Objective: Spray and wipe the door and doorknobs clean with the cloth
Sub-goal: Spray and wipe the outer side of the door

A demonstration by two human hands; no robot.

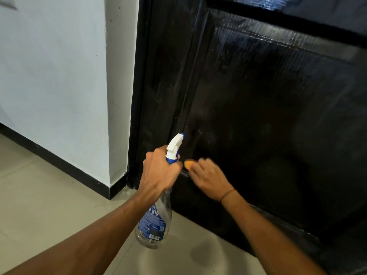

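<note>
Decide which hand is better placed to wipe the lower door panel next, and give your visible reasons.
Right. The right hand already holds the orange cloth against the black door, while the left hand has its grip on the spray bottle.

A home interior: a glossy black panelled door [258, 96], white wall [49, 66] with black skirting [59, 163], tiled floor [39, 205].

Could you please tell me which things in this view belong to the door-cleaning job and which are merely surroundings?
Job: black door; spray bottle in the left hand; orange cloth in the right hand.
Surroundings: white wall; black skirting; tiled floor.
</note>
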